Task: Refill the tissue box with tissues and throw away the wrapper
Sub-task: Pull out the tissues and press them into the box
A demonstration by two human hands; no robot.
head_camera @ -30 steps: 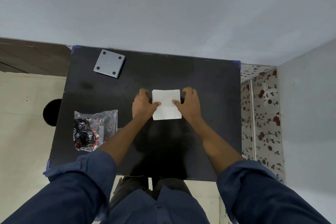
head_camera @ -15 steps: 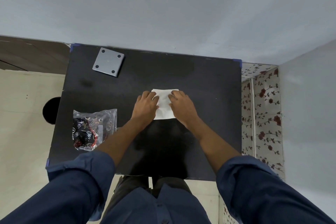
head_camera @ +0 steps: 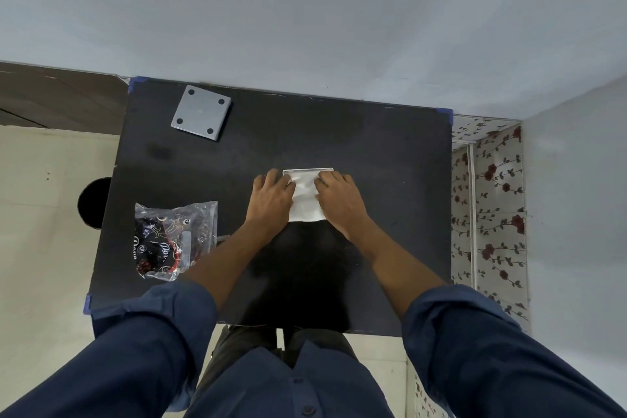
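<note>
A white stack of tissues (head_camera: 307, 202) lies in the middle of the black table (head_camera: 390, 163). A thin pale rim (head_camera: 308, 170), maybe the tissue box, shows along its far edge. My left hand (head_camera: 271, 200) rests palm down on the stack's left side, and my right hand (head_camera: 339, 200) on its right side, fingers pressed into the tissues. Both hands hide most of the stack. The crumpled clear wrapper (head_camera: 174, 239) with black and red print lies on the table at the left, apart from my hands.
A grey square plate (head_camera: 201, 116) with four dark dots sits at the table's far left corner. A round black object (head_camera: 93, 202) stands on the floor left of the table. A flowered cloth (head_camera: 488, 200) hangs to the right. A wall is directly behind the table.
My hands moved from the stack's sides inward onto its top, covering more of the tissues. The wrapper and the grey plate have stayed put.
</note>
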